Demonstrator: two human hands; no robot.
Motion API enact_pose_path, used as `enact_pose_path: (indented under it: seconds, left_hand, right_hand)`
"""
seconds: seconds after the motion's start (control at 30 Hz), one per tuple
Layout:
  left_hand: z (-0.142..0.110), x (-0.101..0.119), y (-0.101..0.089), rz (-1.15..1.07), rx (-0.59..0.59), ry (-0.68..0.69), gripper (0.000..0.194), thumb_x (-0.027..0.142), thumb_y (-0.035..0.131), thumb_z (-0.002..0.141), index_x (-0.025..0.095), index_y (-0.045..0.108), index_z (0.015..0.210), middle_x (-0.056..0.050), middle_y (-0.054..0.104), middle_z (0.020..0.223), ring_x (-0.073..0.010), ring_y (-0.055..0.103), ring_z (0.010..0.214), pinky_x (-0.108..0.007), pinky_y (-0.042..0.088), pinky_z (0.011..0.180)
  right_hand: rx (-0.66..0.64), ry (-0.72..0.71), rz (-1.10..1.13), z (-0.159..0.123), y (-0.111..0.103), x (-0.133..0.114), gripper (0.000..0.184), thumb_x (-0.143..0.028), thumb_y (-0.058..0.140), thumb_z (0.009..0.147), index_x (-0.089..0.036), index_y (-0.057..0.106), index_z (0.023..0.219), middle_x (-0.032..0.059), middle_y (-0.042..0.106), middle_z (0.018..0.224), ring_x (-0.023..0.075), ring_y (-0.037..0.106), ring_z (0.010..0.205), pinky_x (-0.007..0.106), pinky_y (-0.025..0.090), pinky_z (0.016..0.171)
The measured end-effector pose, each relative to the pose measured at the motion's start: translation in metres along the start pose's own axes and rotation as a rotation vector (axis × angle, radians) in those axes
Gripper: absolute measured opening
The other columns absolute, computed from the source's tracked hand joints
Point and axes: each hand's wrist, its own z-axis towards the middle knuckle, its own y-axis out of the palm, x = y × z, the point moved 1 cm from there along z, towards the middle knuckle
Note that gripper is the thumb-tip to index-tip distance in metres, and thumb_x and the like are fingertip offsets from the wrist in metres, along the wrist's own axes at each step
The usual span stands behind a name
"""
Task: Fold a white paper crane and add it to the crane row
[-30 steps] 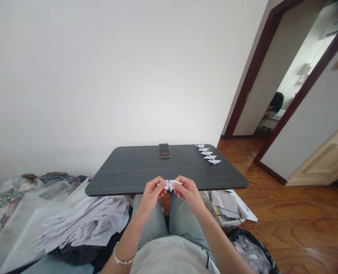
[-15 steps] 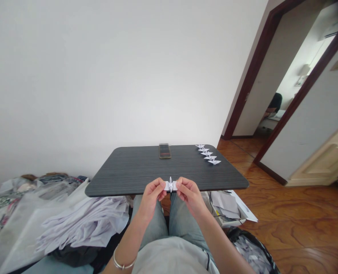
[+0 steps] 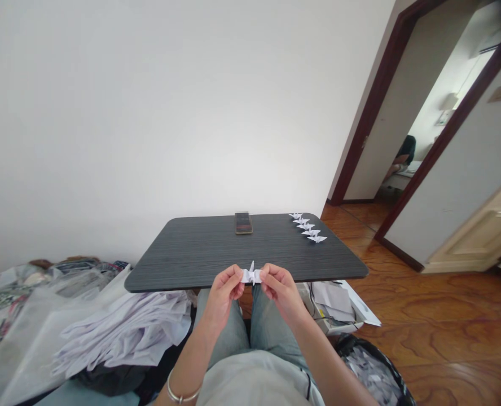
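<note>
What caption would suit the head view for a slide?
Both hands, left and right, pinch a small white paper crane above the dark table's near edge.

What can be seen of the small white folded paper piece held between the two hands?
The folded paper piece is small, white and creased, with one pointed tip sticking up at its middle and flaps spreading to either side. The left hand pinches its left end and the right hand its right end, fingertips only. It is held level in the air, just over the near edge of the dark table, above the person's lap.
</note>
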Motion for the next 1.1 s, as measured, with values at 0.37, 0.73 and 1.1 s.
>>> enact_pose_path:
  seconds: [0.37, 0.73, 1.1]
  left_hand:
    - [0.006, -0.004, -0.013, 0.044, 0.118, -0.041, 0.038, 0.046, 0.067, 0.070, 0.016, 0.048, 0.058, 0.004, 0.047, 0.050, -0.0058, 0.034, 0.046, -0.021, 0.022, 0.047]
    - [0.011, -0.009, -0.020, 0.010, 0.130, -0.065, 0.036, 0.046, 0.068, 0.069, 0.015, 0.051, 0.062, 0.005, 0.046, 0.051, -0.0048, 0.034, 0.046, -0.018, 0.024, 0.046]
    - [0.023, 0.002, -0.028, 0.362, 0.119, 0.110, 0.029, 0.040, 0.069, 0.069, 0.016, 0.072, 0.085, -0.003, 0.065, 0.075, -0.0118, 0.050, 0.066, -0.021, 0.034, 0.056]
  right_hand:
    - [0.042, 0.045, -0.021, 0.009, -0.006, 0.011, 0.037, -0.044, 0.068, 0.071, -0.018, 0.045, 0.058, -0.0072, 0.044, 0.046, 0.0038, 0.029, 0.038, 0.021, 0.014, 0.041]
    - [0.115, 0.022, -0.026, 0.015, -0.013, 0.013, 0.041, -0.045, 0.067, 0.071, -0.019, 0.041, 0.052, -0.0079, 0.038, 0.041, 0.0043, 0.025, 0.038, 0.024, 0.014, 0.041]
    - [-0.031, 0.178, -0.086, 0.024, -0.019, 0.016, 0.038, -0.040, 0.067, 0.069, -0.019, 0.042, 0.049, -0.0070, 0.040, 0.042, 0.0043, 0.030, 0.034, 0.024, 0.013, 0.039]
